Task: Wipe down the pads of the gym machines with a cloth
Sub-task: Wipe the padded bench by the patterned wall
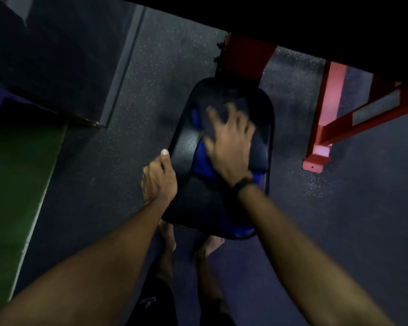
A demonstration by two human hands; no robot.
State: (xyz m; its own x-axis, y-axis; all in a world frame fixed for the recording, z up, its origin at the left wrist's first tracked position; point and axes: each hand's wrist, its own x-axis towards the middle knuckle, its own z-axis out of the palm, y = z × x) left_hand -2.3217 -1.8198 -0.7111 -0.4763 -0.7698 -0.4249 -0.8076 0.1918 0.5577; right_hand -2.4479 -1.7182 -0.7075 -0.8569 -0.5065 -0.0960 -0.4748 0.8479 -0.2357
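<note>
A black seat pad (189, 208) of a gym machine lies below me in the middle of the view. A blue and dark cloth (201, 161) is spread on it. My right hand (229, 142) presses flat on the cloth with its fingers spread, blurred by motion. My left hand (159, 180) grips the pad's left edge, thumb on top and fingers curled under the rim. The pad's far end sits under the red frame.
A red machine frame (245, 55) rises behind the pad, and a red floor foot (320, 147) stands to the right. Speckled dark rubber floor (127, 114) surrounds the pad. A green strip (21, 172) runs along the left. My bare feet (167, 238) stand beneath the pad.
</note>
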